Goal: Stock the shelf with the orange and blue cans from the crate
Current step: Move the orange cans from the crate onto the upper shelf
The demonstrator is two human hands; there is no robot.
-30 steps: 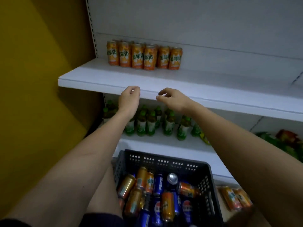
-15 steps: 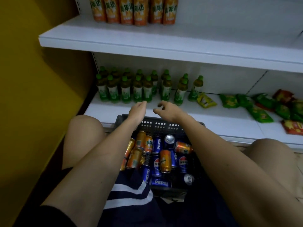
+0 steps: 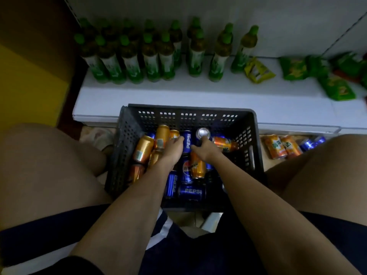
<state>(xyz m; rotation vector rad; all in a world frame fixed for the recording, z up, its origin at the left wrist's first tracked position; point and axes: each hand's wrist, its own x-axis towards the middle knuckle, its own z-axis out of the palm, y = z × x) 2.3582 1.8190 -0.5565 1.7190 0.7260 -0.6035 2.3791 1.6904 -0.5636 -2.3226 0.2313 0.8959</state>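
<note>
A black plastic crate point(image 3: 246, 124) stands on the floor between my knees, holding several orange cans point(image 3: 143, 148) and blue Pepsi cans point(image 3: 191, 192), most lying down. One can point(image 3: 203, 133) stands upright with its silver top showing. My left hand point(image 3: 173, 148) is down inside the crate, fingers stretched over an orange can point(image 3: 174, 134) at the back. My right hand point(image 3: 205, 150) is beside it, thumb spread, fingertips at the foot of the upright can. A blue Pepsi can point(image 3: 187, 140) lies between the two hands. Neither hand has lifted anything.
The low white shelf point(image 3: 198, 96) behind the crate carries several green-capped bottles point(image 3: 153, 62) and green snack bags point(image 3: 294, 68). Orange cans point(image 3: 282, 146) and blue cans point(image 3: 311, 143) lie on the floor right of the crate. A yellow wall point(image 3: 29, 86) is at left.
My view has tilted down from the upper shelf with its row of orange cans to the crate. Both hands dropped from the shelf edge into the crate among the cans.
</note>
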